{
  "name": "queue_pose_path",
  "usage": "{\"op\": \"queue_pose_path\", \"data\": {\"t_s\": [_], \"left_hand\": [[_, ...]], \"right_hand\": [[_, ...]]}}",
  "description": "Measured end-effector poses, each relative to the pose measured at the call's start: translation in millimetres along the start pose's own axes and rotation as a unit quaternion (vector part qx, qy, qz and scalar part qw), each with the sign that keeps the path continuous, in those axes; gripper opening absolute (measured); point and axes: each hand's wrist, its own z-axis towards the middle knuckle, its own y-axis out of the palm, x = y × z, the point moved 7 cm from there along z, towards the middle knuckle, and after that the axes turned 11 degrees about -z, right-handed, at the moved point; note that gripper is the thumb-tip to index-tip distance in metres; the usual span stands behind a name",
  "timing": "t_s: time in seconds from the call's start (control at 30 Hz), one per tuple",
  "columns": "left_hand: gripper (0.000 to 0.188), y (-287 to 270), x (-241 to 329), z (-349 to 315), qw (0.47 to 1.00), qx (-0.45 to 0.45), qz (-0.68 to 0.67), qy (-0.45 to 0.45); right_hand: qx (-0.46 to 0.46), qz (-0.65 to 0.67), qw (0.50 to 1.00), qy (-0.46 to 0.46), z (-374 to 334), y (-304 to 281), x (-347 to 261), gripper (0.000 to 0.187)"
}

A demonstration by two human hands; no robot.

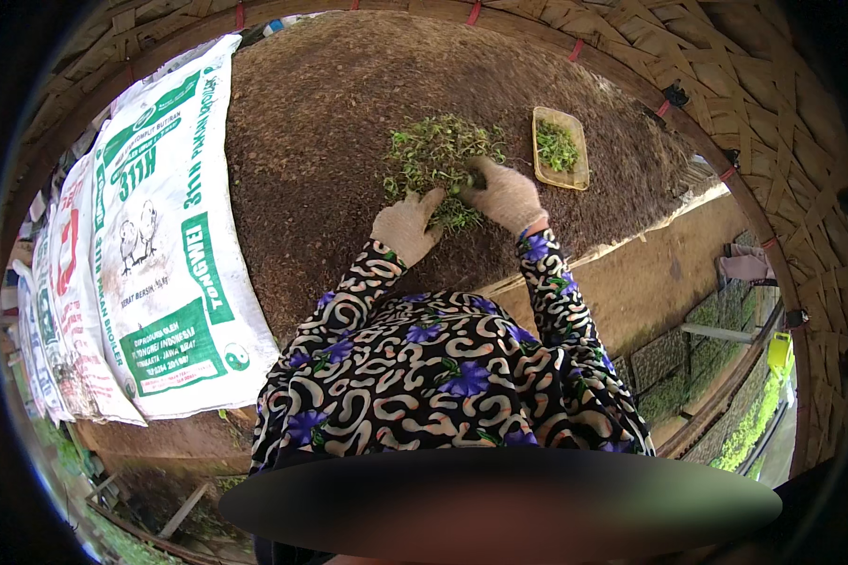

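A loose heap of small green seedlings (443,149) lies on a broad bed of dark brown soil (330,132). My left hand (408,228), in a pale knit glove, is at the heap's near left edge, its thumb and a finger apart. My right hand (506,196), gloved the same way, reaches over the heap's near right side. Its fingers are bent together on some green sprigs, partly hidden by the fingers. Right of the heap sits a shallow yellowish tray (582,169) with more seedlings (558,147) in it.
White printed sacks (170,320) drape over the bed's left side. A pale board edge (622,254) runs along the near right side, with netting (688,372) below. A woven brim (754,85) frames the top and right. Something yellow-green (779,353) hangs at far right.
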Motion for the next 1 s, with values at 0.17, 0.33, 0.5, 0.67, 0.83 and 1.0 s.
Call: {"op": "queue_pose_path", "data": {"t_s": [0.17, 0.33, 0.5, 0.67, 0.83, 1.0], "left_hand": [[0.05, 7, -10, 10, 0.998, -0.042, 0.044, -0.019], [0.036, -40, -35, -7, 0.969, 0.163, -0.186, -0.012], [0.034, -65, -52, -15, 0.904, 0.2, -0.372, -0.071], [0.038, -63, -34, -21, 0.958, 0.203, -0.199, 0.024], [0.048, -21, -22, -10, 0.991, 0.13, -0.006, 0.035], [0.062, -4, -24, 7, 0.998, -0.028, 0.021, -0.052]], "right_hand": [[-0.021, 0.011, 0.999, 0.027, 10, 5, 7, 0.045], [0.084, 0.264, 0.958, 0.071, 13, -14, 36, 0.045], [0.086, 0.102, 0.99, 0.044, 7, -17, 36, 0.047], [0.084, 0.111, 0.99, -0.001, -11, -13, 27, 0.042], [-0.018, 0.046, 0.997, -0.066, -37, 8, -4, 0.042], [-0.027, -0.012, 0.997, -0.077, -42, 18, -26, 0.047]]}}
